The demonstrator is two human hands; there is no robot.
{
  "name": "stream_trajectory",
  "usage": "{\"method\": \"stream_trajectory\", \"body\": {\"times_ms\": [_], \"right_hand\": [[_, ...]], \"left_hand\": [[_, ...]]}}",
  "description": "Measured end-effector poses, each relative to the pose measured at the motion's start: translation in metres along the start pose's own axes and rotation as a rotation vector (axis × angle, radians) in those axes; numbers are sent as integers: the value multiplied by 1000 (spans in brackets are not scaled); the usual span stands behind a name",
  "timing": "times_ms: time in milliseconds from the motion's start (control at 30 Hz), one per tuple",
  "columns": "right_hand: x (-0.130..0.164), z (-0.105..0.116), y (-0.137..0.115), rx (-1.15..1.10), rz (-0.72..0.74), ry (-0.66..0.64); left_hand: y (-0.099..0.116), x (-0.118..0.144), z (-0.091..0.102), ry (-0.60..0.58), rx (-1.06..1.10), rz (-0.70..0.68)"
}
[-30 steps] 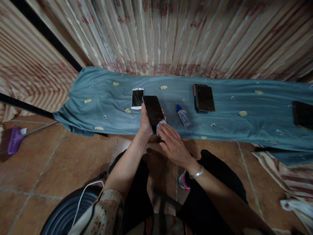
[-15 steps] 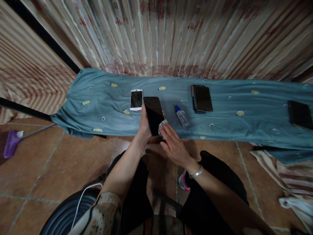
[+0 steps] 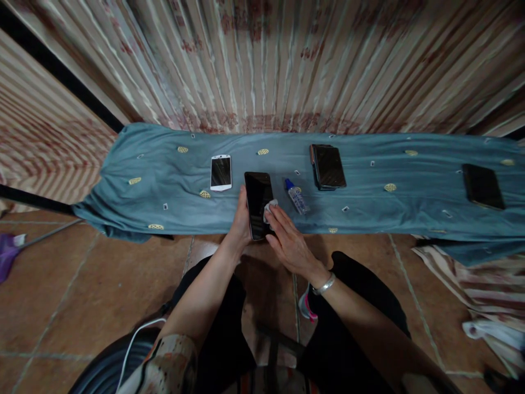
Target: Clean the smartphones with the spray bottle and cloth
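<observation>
Over the table's (image 3: 172, 202) near edge, left hand (image 3: 240, 221) grips a black phone (image 3: 258, 202) by its side; right hand (image 3: 287, 241) presses a small cloth (image 3: 269, 208) onto the screen, fingers clamped on it.

Silver bracelet (image 3: 324, 284), blk trousers (image 3: 361, 317)

White phone (image 3: 221, 172), spray bottle (image 3: 296, 196), teal cloth (image 3: 389, 208)
</observation>
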State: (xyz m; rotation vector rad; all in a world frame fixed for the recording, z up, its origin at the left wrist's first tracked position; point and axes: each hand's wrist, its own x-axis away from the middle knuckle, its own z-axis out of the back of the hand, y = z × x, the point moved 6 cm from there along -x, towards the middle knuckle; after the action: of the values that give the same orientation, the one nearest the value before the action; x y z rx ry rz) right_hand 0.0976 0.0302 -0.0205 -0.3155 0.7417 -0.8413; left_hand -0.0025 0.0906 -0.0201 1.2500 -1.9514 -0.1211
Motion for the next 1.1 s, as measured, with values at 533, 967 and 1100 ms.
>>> {"method": "stream_trajectory", "body": {"times_ms": [533,967,1100], "right_hand": [[-10,7,24,51,-89,57],[-17,10,41,45,-211,35],[-18,10,42,59,-219,65]], "left_hand": [[-25,-5,-2,-69,13,3],[-41,-4,-4,-107,10,45],[-45,-4,-4,-122,16,27]]}}
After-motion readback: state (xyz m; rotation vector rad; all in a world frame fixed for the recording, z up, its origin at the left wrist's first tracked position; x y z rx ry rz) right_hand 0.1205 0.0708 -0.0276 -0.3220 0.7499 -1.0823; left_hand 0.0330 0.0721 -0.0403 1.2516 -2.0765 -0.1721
